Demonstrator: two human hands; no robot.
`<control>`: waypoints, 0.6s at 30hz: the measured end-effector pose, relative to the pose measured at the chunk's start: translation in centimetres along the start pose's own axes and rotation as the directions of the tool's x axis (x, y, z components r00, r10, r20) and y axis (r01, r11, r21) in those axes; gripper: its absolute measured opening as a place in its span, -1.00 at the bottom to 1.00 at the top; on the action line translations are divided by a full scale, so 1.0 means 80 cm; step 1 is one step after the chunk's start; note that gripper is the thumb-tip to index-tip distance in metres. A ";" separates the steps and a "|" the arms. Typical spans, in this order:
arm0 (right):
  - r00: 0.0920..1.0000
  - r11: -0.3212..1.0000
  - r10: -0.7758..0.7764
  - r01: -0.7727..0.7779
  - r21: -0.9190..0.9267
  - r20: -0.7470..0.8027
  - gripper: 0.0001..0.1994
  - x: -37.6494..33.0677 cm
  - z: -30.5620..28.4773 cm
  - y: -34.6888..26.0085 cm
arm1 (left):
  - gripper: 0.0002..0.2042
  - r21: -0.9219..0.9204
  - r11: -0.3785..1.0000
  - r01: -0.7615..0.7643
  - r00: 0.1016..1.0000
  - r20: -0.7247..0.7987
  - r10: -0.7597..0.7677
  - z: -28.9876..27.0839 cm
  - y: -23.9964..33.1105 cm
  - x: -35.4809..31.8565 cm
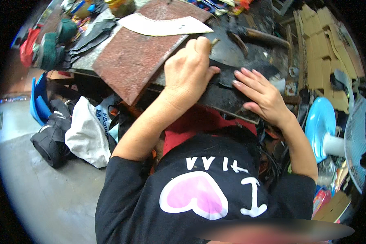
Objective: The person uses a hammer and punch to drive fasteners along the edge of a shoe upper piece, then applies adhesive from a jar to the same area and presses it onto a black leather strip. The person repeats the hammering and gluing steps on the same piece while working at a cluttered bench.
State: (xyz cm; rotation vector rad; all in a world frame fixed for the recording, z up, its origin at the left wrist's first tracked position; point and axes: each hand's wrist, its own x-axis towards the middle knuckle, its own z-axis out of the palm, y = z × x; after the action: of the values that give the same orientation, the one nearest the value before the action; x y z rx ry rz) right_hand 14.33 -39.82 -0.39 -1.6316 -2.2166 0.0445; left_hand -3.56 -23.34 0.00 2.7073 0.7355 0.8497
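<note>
Black sheet material, leather or rubber by the look of it (227, 95), lies across the near edge of the workbench (232, 49) in the middle of the frame, and both hands are on it as I watch. The left hand (188, 71) sits just above centre, fingers curled together into a fist around a small tool (214, 41); only its pale tip shows above the knuckles, so I cannot tell what kind of tool it is. The heel of that hand rests on the black sheet. The right hand (261, 95), right of centre, lies flat with its fingers spread apart and pressed on the sheet's top, holding nothing.

Behind the left hand, toward the upper middle, a reddish-brown board (130, 61) lies on the bench, and a pale curved pattern piece (162, 26) rests across its far end. At the upper left I see green rolls (53, 44) beside dark cut pieces (89, 36). At the right edge stands a blue fan (333, 138), with stacked cardboard (325, 53) above it. Lower left, a white bag (85, 132) lies on the grey floor (40, 191).
</note>
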 end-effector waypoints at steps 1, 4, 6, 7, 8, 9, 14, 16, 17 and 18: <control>0.999 0.996 -0.006 0.010 0.088 -0.046 -0.46 -0.004 0.001 0.002 | -0.49 0.001 1.000 0.009 1.000 -0.004 -0.009 -0.004 -0.002 0.001; 0.997 0.977 0.062 -0.070 0.202 0.046 -0.40 -0.010 0.001 0.015 | -0.55 0.069 0.998 0.010 0.990 -0.140 0.000 -0.018 -0.012 0.009; 0.991 0.950 0.126 -0.136 0.280 0.054 -0.41 -0.010 -0.002 0.021 | -0.58 0.067 0.998 0.003 0.981 -0.193 0.010 -0.026 -0.019 0.013; 0.987 0.933 0.151 -0.162 0.320 0.058 -0.41 -0.008 -0.004 0.022 | -0.59 0.067 0.998 0.003 0.985 -0.171 0.008 -0.030 -0.022 0.014; 0.981 0.927 0.184 -0.193 0.321 0.059 -0.43 -0.005 -0.007 0.021 | -0.60 0.066 0.998 -0.009 0.986 -0.168 0.020 -0.034 -0.025 0.015; 0.973 0.880 0.223 -0.226 0.418 0.057 -0.45 -0.001 -0.009 0.019 | -0.61 0.061 0.998 -0.017 0.987 -0.156 0.026 -0.036 -0.028 0.016; 0.971 0.872 0.233 -0.180 0.456 -0.062 -0.62 0.023 -0.042 0.011 | -0.67 0.096 0.994 0.054 0.984 -0.177 -0.036 -0.049 -0.044 0.013; 0.951 0.887 0.212 -0.091 0.452 -0.226 -0.65 0.029 -0.067 0.009 | -0.75 0.139 0.990 0.024 0.990 -0.139 -0.004 -0.048 -0.045 0.011; 0.919 0.880 0.246 -0.078 0.469 -0.308 -0.65 0.031 -0.080 0.008 | -0.77 0.140 0.990 -0.034 0.991 -0.123 0.052 -0.047 -0.044 0.011; 0.898 0.888 0.227 -0.031 0.459 -0.377 -0.63 0.032 -0.093 0.005 | -0.79 0.139 0.987 -0.083 0.988 -0.116 0.099 -0.044 -0.043 0.012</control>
State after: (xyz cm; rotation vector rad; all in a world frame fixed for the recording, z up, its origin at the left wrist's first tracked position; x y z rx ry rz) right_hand 16.45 -38.79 7.16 -1.3744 -1.6162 0.2005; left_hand -6.33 -19.72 2.17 2.8470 0.7226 1.0306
